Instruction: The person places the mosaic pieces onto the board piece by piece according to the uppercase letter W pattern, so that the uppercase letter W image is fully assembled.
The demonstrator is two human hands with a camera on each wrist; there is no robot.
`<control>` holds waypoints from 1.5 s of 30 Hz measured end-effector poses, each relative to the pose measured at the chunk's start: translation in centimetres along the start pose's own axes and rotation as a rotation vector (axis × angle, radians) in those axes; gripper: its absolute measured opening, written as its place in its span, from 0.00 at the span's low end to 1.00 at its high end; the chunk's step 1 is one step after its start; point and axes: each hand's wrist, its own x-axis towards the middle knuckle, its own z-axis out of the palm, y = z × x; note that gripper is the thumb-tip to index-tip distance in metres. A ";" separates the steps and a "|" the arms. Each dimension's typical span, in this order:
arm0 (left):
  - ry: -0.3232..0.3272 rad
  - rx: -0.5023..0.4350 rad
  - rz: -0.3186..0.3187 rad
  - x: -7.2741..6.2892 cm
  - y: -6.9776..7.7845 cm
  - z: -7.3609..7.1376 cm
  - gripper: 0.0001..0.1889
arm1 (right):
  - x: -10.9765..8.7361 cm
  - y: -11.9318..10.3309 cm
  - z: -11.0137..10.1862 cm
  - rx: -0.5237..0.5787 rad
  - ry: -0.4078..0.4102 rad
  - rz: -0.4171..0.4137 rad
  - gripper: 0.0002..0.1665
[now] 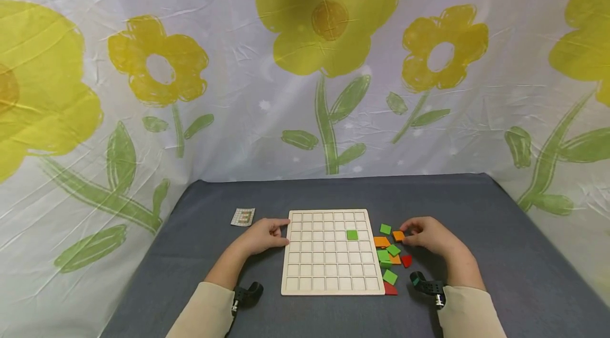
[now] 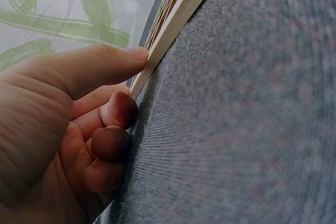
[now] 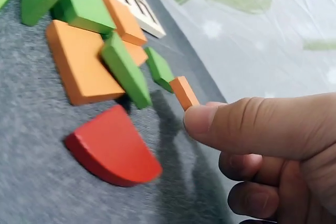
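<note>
My left hand is at the left edge of a pale wooden grid board; in the left wrist view its thumb lies straight against the board's side, other fingers loosely bent below. Right of the board, my right hand pinches a small orange block between thumb and fingers, held just above the table. A green square block sits in one upper right cell. Beside the right hand lie loose green blocks, orange blocks and a red rounded block, some overlapping.
A small printed card with a grid pattern lies beyond the left hand. Another red block rests at the board's lower right corner. Dark grey cloth covers the table, and a flower-printed curtain hangs behind it.
</note>
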 end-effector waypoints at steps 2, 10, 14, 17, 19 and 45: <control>0.000 0.002 -0.002 0.0 0.0 -0.1 0.33 | -0.1 -0.2 -0.2 0.008 0.000 -0.010 0.16; -0.001 -0.003 -0.012 -0.1 0.3 -0.3 0.33 | -0.7 -2.1 -0.7 0.045 0.007 -0.078 0.16; 0.000 -0.008 -0.006 -0.1 0.4 -0.2 0.33 | -1.1 -3.7 -0.6 0.044 0.006 -0.112 0.15; 0.001 -0.006 -0.002 -0.1 0.4 -0.2 0.33 | -1.3 -4.8 -0.2 0.039 0.001 -0.145 0.14; 0.002 -0.003 -0.002 -0.1 0.4 -0.1 0.33 | -1.3 -5.5 0.2 0.033 0.002 -0.162 0.12; 0.013 0.001 -0.020 -0.2 0.4 0.0 0.33 | -0.6 -8.5 5.5 -0.146 -0.096 -0.209 0.08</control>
